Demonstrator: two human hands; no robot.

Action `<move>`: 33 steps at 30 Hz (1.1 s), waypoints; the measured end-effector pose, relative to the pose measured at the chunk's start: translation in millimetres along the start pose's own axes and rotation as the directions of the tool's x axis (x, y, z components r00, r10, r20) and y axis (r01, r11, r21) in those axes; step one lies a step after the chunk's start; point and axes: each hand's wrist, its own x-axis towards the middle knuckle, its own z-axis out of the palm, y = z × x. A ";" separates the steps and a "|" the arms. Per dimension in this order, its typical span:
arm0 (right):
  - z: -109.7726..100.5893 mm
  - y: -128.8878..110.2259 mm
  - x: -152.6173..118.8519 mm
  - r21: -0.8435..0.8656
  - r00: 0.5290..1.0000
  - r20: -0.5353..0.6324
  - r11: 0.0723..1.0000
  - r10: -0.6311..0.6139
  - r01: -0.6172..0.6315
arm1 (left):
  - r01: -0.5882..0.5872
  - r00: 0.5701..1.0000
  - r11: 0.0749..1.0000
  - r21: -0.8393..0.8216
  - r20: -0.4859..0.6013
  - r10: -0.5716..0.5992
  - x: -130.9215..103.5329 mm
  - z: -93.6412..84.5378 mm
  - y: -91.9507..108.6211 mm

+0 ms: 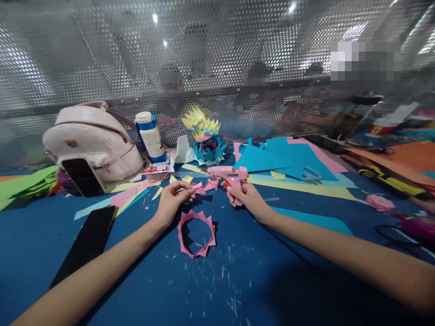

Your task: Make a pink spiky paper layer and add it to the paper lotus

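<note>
My right hand is wrapped round the handle of a pink hot glue gun, whose nozzle points left. My left hand is closed in a pinch at a small pink folded paper piece, just below and left of the nozzle. Another pink folded piece lies close by, between my hands. Nearer to me, a ring of pink folded paper points lies flat on the blue table.
Behind my hands stand a blue and yellow folded-paper model, a bottle and a pale backpack with a phone against it. Coloured paper sheets lie at right. A long black object lies near my left forearm.
</note>
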 end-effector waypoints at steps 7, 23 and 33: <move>0.1 0.9 -2.2 0.000 1.000 -0.026 1.000 -0.011 0.011 | 0.039 0.998 0.998 -0.051 -0.049 -0.041 4.2 -2.0 -3.2; 5.1 1.4 -10.3 -0.100 0.986 0.117 0.986 -0.121 0.133 | 0.068 0.997 0.963 -0.261 0.041 -0.060 -0.5 -1.8 5.2; 4.9 1.0 -10.6 -0.081 0.986 0.123 0.989 -0.112 0.123 | 0.060 0.996 0.977 -0.204 0.081 -0.044 -1.6 -1.5 4.7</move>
